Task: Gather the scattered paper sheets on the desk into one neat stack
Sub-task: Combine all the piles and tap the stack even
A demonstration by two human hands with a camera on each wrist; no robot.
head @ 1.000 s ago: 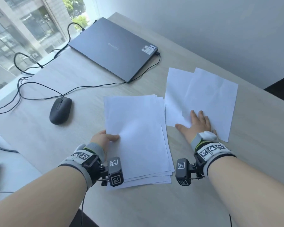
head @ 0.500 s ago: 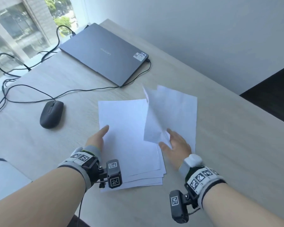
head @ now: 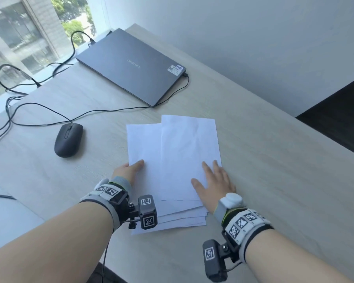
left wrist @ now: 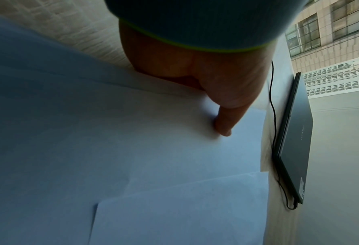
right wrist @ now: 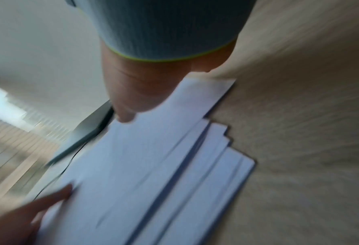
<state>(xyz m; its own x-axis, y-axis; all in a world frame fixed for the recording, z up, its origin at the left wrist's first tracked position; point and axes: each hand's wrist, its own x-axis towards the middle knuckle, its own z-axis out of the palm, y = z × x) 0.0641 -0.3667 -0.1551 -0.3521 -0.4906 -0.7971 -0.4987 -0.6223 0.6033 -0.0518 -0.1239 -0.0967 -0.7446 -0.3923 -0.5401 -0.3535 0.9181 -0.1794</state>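
A loose stack of white paper sheets [head: 143, 146] lies fanned in the middle of the desk [head: 274, 160]. On its right half lie the top sheets [head: 189, 152], set further back than the rest. My right hand [head: 212, 180] rests flat on their near right corner, fingers spread. At the stack's left edge is my left hand [head: 127, 170], thumb [left wrist: 224, 126] on top and fingers hidden under the sheets. The right wrist view is blurred and shows the stack's [right wrist: 153, 165] stepped near corners.
A closed grey laptop [head: 135, 68] lies at the back left with a cable [head: 172, 97] running from it. A black mouse [head: 68, 139] sits left of the stack, with more cables [head: 39, 107] behind it. The desk's right edge drops to dark floor [head: 335, 111].
My right hand lifted the sheets from the right of the stack, swung them left and laid them on top. It now lies flat on them. The left hand stayed at the stack's left edge.
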